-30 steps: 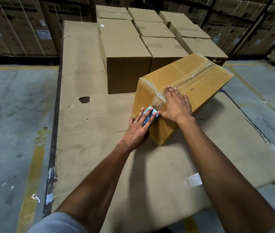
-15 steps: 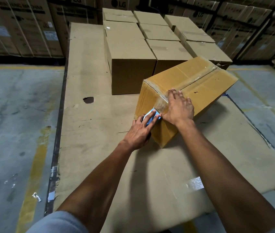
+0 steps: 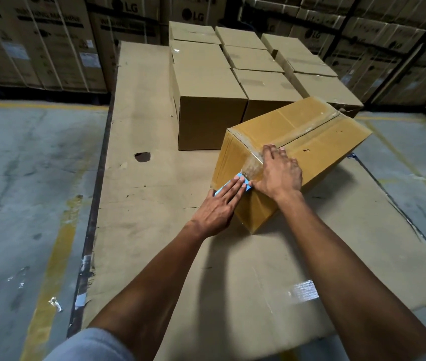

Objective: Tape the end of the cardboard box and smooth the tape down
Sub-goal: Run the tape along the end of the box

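A brown cardboard box (image 3: 318,142) lies tilted on a flat cardboard sheet (image 3: 154,204), its near end facing me. Clear tape (image 3: 255,164) runs along the top seam and folds over the near edge onto the end face. My right hand (image 3: 278,175) lies flat over that edge, fingers spread on the tape. My left hand (image 3: 219,207) presses a light blue tape dispenser (image 3: 242,179) against the end face, just left of my right thumb. The dispenser is mostly hidden under my fingers.
Several closed cardboard boxes (image 3: 206,100) stand in rows behind the tilted box. Large printed cartons (image 3: 50,43) are stacked along the back wall. Concrete floor (image 3: 24,191) with yellow lines lies on both sides of the sheet. A dark hole (image 3: 143,156) marks the sheet.
My left hand with the dispenser has slid down the end face of the box. My right hand stays pressed on the taped edge. The camera has shifted slightly.
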{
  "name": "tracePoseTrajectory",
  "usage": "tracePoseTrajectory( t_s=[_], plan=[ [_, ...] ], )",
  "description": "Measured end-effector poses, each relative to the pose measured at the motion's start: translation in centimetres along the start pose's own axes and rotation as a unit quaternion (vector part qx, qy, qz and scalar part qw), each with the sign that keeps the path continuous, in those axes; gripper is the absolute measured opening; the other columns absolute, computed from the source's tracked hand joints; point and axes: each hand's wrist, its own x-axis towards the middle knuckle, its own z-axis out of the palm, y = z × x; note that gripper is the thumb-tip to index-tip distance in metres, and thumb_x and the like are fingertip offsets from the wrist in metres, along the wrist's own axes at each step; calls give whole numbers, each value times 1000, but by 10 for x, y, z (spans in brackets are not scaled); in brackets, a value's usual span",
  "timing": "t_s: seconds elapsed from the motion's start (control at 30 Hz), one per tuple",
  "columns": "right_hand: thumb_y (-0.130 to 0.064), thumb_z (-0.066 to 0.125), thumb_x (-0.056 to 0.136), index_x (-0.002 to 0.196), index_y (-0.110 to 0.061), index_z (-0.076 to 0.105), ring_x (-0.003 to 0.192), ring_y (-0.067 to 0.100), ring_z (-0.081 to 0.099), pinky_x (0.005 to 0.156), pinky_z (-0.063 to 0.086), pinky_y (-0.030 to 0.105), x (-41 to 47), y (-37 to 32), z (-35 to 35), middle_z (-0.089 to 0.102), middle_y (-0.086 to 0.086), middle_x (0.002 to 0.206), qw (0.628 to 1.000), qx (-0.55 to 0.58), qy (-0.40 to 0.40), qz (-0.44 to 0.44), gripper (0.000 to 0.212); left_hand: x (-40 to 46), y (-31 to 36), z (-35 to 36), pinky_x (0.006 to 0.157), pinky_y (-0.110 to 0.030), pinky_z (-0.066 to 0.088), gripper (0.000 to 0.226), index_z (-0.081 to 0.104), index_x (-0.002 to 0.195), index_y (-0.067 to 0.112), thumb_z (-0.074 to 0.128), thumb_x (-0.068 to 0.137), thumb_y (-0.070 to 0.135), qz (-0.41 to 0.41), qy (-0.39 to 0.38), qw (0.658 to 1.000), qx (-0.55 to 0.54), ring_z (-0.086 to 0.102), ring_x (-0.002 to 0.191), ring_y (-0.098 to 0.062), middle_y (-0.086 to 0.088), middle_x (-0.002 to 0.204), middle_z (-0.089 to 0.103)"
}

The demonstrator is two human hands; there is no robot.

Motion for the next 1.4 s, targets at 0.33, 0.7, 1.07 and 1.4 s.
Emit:
tracePoseTrajectory(
  t_s=[0.33, 0.7, 1.07, 1.4],
  plan=[
    [-67, 84, 71, 161, -17, 26, 155, 32, 33, 122, 36, 54, 3, 1, 2, 33, 10, 168, 1000, 7, -2, -1, 118, 7, -11, -2, 100, -49, 53, 70, 23, 170, 4, 49, 109, 23, 32, 16, 999, 24, 20, 166, -33, -18, 178, 22],
    [-68, 85, 70, 163, -16, 21, 157, 33, 28, 124, 32, 54, 5, 3, 0, 26, 10, 171, 999, 15, -27, -14, 124, 9, -7, -4, 96, -47, 50, 73, 17, 171, 3, 51, 109, 22, 25, 6, 997, 66, 14, 167, -32, -17, 180, 14],
    [-66, 83, 73, 164, -15, 20, 156, 33, 29, 123, 34, 53, 4, 4, 0, 27, 9, 171, 999, 9, -24, -20, 122, 10, -14, -2, 91, -42, 51, 70, 16, 173, 10, 42, 109, 14, 31, 11, 998, 59, 14, 168, -25, -11, 181, 14],
    [-67, 80, 76, 166, -17, 15, 158, 31, 24, 124, 32, 52, 6, 2, 2, 20, 7, 174, 1000, 0, -22, -11, 122, 12, -14, -4, 89, -40, 46, 71, 21, 172, 10, 33, 103, 18, 28, 3, 998, 56, 16, 167, -27, -12, 180, 17]
  ],
)
